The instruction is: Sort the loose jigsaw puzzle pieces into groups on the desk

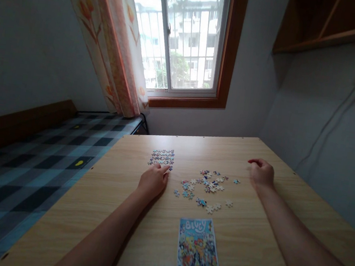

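Note:
My left hand (154,179) lies at the lower edge of a block of joined jigsaw puzzle rows (162,155). Its thumb and index finger close at a puzzle piece (170,168) by the block's lower right corner. Loose puzzle pieces (211,184) are scattered between my hands, some face up in colour, others pale side up. To the right of this pile, my right hand (262,172) rests on the table with its fingers curled in. Whatever those fingers may hold is hidden. Nearer to me, a colourful picture sheet (199,253) marked "Bluey" lies flat.
The pale wooden table (95,209) fills the middle. A bed with a checked cover (49,164) stands along its left side. Beyond are a window (190,38) and a flowered curtain (108,32). A cable (323,130) hangs on the right wall below a wooden shelf (337,36).

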`<state>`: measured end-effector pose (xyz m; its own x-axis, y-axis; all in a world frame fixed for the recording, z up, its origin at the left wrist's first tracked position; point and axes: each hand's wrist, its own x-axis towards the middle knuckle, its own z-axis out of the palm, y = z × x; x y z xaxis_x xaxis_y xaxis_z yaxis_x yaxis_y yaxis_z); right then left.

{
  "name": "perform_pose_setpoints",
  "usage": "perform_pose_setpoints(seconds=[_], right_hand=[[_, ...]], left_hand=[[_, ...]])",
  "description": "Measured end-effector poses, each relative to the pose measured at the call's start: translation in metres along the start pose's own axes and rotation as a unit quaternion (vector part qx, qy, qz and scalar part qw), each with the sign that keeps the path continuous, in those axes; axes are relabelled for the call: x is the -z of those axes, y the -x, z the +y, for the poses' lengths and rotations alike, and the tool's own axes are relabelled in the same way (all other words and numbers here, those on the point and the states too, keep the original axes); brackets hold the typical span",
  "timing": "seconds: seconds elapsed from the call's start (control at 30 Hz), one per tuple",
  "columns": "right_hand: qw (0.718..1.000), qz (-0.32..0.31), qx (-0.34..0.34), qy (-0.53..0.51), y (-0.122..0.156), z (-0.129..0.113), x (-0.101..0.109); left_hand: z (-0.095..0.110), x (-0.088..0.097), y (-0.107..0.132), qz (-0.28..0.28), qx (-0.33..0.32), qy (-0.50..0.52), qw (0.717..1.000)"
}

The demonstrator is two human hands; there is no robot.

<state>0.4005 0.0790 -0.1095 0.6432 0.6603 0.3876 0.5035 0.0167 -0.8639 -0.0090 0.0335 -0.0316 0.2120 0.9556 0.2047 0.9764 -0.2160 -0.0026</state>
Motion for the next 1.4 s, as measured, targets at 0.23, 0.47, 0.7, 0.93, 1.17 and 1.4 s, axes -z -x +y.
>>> perform_pose_setpoints(seconds=[0.23,0.47,0.7,0.93,1.17,1.4], right_hand=[[0.999,0.008,-0.040,-0.023,0.003,-0.008,0.000],[0.999,0.009,-0.034,-0.023,0.003,-0.009,0.001],[0.999,0.005,-0.046,-0.011,0.002,-0.008,0.000],[0.999,-0.028,-0.012,0.034,0.007,-0.021,0.002],[0.936,-0.215,0.253,0.116,0.033,-0.061,0.001],[0.841,-0.356,0.367,0.176,0.070,-0.086,-0.006]], left_hand=[[0.005,0.000,-0.001,-0.018,-0.007,-0.014,1.000],[0.002,-0.002,-0.003,-0.015,-0.003,-0.008,1.000],[-0.005,-0.003,-0.003,-0.004,0.025,-0.010,1.000],[-0.002,0.001,-0.003,-0.021,0.030,-0.026,0.999],[-0.002,0.000,-0.004,-0.022,0.034,-0.015,0.999],[-0.001,0.001,-0.003,-0.010,0.036,-0.014,0.999]])
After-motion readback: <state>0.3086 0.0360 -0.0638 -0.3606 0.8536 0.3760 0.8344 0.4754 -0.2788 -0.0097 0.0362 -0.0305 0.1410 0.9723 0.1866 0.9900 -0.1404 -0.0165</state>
